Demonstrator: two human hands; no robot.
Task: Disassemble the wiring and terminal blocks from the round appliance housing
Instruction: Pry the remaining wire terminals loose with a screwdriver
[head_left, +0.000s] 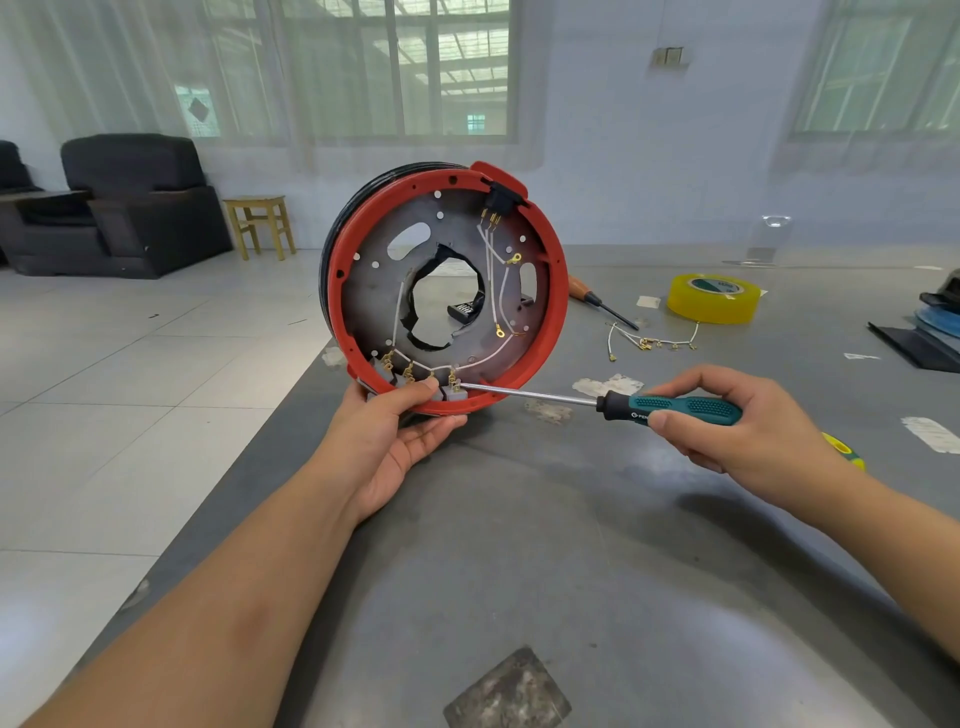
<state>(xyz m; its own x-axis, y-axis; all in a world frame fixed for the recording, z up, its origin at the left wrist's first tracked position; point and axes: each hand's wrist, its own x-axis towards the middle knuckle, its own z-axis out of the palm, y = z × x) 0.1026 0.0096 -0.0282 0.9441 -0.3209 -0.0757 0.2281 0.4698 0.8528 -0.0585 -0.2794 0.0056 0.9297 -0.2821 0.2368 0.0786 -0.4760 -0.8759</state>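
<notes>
Now my left hand (387, 441) grips the round red-rimmed housing (558, 291) upright near the grey tabletop's (519, 545) left edge; thumb on a grey terminal block (457, 391). My right hand (737, 421) pinches the teal-handled screwdriver (675, 409); tip at that block.

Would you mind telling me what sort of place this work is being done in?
Probably an informal workshop in a large tiled room: a grey worktable holds tape and loose wires, with a dark armchair and wooden stool by curtained windows.
</notes>
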